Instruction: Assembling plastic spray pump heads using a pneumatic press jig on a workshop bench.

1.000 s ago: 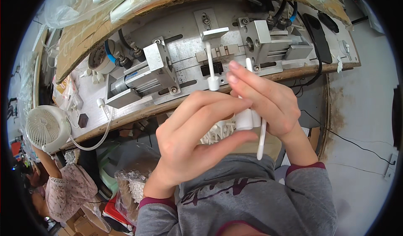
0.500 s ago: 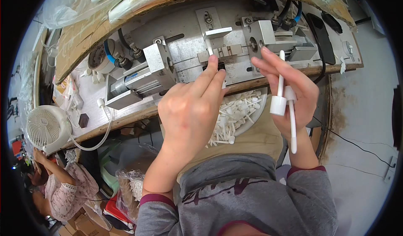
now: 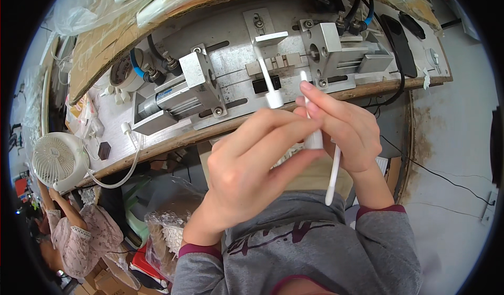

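From the head view, both hands meet below the table (image 3: 157, 148) edge: the left hand (image 3: 252, 169) and right hand (image 3: 344, 129) pinch a white pump piece with a long tube (image 3: 332, 177). A metal press fixture (image 3: 273, 69) stands just behind; a small white fan (image 3: 58, 161) sits far left.

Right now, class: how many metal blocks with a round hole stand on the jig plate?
2. The left block stands at the end of the cylinder; the right block stands beside the black hoses. Hands may hide others.

Grey sleeves (image 3: 378, 247), maroon cuffs (image 3: 377, 211)
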`<act>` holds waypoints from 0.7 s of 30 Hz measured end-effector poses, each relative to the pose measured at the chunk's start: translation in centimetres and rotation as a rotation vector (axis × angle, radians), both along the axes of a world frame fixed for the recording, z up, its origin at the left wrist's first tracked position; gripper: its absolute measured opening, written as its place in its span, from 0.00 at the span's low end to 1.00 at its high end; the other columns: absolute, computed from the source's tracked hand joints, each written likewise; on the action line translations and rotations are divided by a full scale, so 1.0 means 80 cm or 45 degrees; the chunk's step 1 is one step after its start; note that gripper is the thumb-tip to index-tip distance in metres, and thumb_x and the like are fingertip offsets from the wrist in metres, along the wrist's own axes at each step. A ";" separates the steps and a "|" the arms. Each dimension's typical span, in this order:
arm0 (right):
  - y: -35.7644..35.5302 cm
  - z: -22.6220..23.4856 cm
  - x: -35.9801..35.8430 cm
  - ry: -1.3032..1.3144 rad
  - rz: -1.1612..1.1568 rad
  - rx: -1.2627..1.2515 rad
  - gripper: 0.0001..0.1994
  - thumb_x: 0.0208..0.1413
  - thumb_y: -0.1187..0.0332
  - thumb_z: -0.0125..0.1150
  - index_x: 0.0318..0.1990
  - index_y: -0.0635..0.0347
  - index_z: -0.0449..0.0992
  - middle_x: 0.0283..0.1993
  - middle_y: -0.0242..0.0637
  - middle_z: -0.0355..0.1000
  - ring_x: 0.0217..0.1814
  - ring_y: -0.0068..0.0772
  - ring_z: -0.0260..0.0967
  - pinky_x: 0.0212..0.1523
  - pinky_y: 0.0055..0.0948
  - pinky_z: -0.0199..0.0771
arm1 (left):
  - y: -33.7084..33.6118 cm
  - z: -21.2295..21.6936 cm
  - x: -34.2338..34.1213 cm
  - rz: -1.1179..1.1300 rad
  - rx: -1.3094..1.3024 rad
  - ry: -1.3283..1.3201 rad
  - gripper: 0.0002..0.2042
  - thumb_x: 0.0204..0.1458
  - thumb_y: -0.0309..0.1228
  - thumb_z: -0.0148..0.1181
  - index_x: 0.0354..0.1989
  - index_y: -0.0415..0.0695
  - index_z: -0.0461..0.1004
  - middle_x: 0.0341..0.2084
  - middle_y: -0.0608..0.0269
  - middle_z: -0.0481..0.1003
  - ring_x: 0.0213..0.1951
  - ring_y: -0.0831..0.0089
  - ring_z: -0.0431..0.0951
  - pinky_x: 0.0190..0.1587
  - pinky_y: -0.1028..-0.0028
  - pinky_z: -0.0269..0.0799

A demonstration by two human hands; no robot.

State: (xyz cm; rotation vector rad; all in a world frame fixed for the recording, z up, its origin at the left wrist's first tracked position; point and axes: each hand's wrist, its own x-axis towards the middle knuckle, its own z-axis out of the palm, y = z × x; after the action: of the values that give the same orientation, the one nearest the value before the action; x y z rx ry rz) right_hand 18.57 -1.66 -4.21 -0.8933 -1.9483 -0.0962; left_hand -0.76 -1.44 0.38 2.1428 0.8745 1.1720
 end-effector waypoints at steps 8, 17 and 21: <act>-0.019 0.011 0.019 0.994 0.155 -0.878 0.13 0.61 0.63 0.63 0.27 0.58 0.72 0.18 0.27 0.66 0.17 0.17 0.59 0.18 0.18 0.56 | 0.006 -0.028 -0.007 0.334 0.102 0.395 0.15 0.43 0.21 0.71 0.43 0.39 0.81 0.49 0.53 0.77 0.30 0.72 0.79 0.36 0.75 0.78; -0.016 0.052 0.025 0.982 0.343 -1.041 0.29 0.71 0.48 0.26 0.35 0.62 0.70 0.37 0.44 0.71 0.30 0.23 0.65 0.31 0.22 0.65 | 0.024 -0.018 0.000 0.379 0.388 0.868 0.14 0.40 0.30 0.72 0.39 0.46 0.83 0.46 0.64 0.81 0.17 0.71 0.70 0.24 0.75 0.69; 0.003 0.071 0.005 0.721 0.106 -0.851 0.29 0.72 0.53 0.28 0.49 0.69 0.74 0.58 0.50 0.68 0.54 0.37 0.67 0.52 0.32 0.67 | 0.025 -0.023 -0.001 0.350 0.390 0.780 0.16 0.42 0.31 0.72 0.41 0.43 0.81 0.47 0.59 0.80 0.22 0.69 0.75 0.25 0.74 0.70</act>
State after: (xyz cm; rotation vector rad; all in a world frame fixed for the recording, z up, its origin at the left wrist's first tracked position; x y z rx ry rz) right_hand 18.94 -1.45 1.51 -1.1059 -1.4735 0.8153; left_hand -0.83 0.57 -1.42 2.7696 1.3561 0.8049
